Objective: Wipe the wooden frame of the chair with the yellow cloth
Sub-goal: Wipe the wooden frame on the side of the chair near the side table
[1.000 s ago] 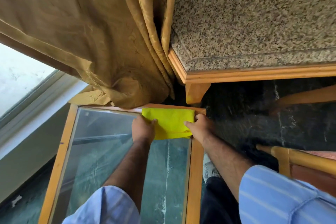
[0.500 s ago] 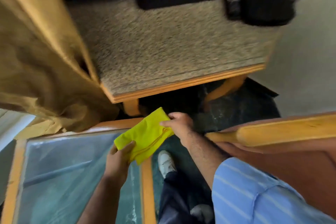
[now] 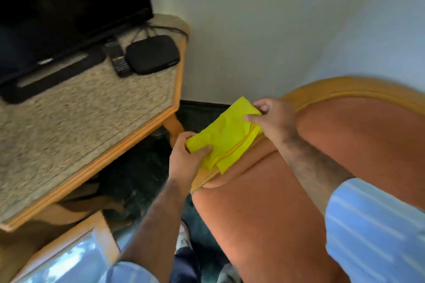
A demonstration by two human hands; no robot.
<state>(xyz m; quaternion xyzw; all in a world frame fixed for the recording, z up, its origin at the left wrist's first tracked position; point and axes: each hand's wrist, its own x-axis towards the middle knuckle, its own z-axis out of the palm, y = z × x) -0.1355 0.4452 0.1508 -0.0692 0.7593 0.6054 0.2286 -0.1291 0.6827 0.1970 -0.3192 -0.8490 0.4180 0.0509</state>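
Note:
A folded yellow cloth [image 3: 226, 134] is stretched between both hands at the centre of the head view. My left hand [image 3: 185, 158] pinches its lower left end. My right hand [image 3: 272, 117] grips its upper right corner. The cloth hangs just above the light wooden frame [image 3: 349, 87] of an orange upholstered chair [image 3: 264, 213], over the arm rail [image 3: 202, 178] at the chair's left side. Whether the cloth touches the wood is unclear. The picture is somewhat blurred.
A wooden-edged stand with a speckled stone top [image 3: 87, 126] is at left, bearing a black TV [image 3: 59, 7], a remote [image 3: 118, 61] and a black box [image 3: 151, 54]. A glass-topped table corner [image 3: 69, 257] is at bottom left. A pale wall [image 3: 276, 18] stands behind the chair.
The cloth has left the glass table's corner and travelled right with both hands to the chair's arm. My view swung right, away from the curtain and toward the chair and wall.

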